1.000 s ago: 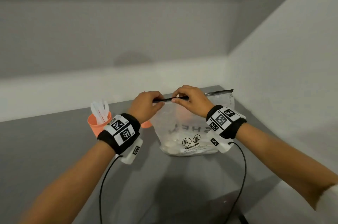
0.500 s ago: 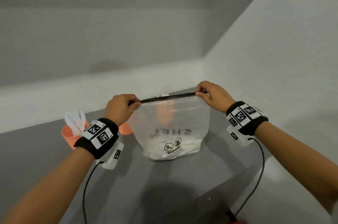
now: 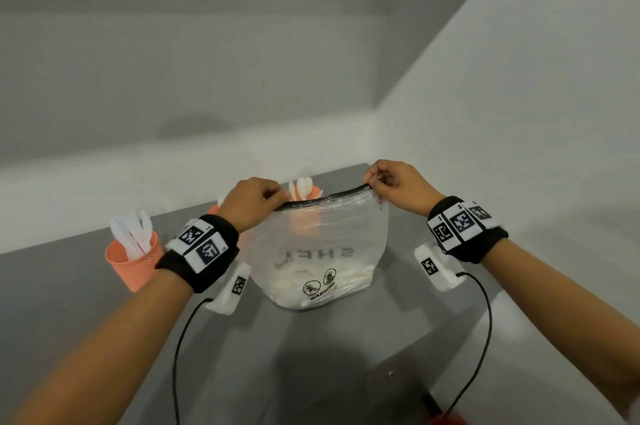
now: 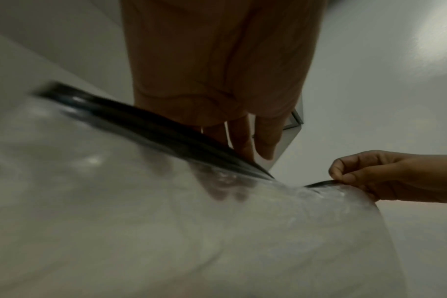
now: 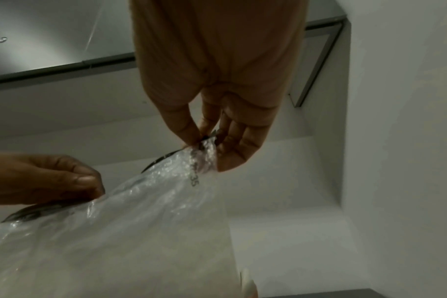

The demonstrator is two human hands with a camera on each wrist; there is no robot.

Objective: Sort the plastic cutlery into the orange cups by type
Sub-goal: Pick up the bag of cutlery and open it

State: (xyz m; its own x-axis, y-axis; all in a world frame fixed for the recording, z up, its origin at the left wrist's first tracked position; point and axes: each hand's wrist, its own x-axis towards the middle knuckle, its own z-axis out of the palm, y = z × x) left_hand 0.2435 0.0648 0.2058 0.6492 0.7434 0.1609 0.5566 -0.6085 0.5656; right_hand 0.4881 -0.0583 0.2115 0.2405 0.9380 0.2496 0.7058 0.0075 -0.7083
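Observation:
A clear plastic zip bag [image 3: 322,251] with a black zip strip [image 3: 329,197] stands on the grey table [image 3: 69,303], white cutlery lying in its bottom. My left hand [image 3: 254,202] pinches the strip's left end and my right hand [image 3: 394,183] pinches its right end [image 5: 207,141]. An orange cup [image 3: 133,261] holding white cutlery stands left of my left wrist. Behind the bag a second orange cup [image 3: 310,192] holds white spoons. A third orange cup [image 3: 213,209] peeks out behind my left hand, mostly hidden. In the left wrist view my fingers [image 4: 245,141] lie against the strip [image 4: 140,123].
White walls enclose the table at the back and on the right, forming a corner [image 3: 375,133] just behind the bag. Black cables [image 3: 180,355] hang from both wrist cameras. Something red [image 3: 445,419] shows at the bottom edge.
My right hand has slid along the zip strip from the middle to its right end over the last second. The view has shifted so the spoon cup shows behind the bag.

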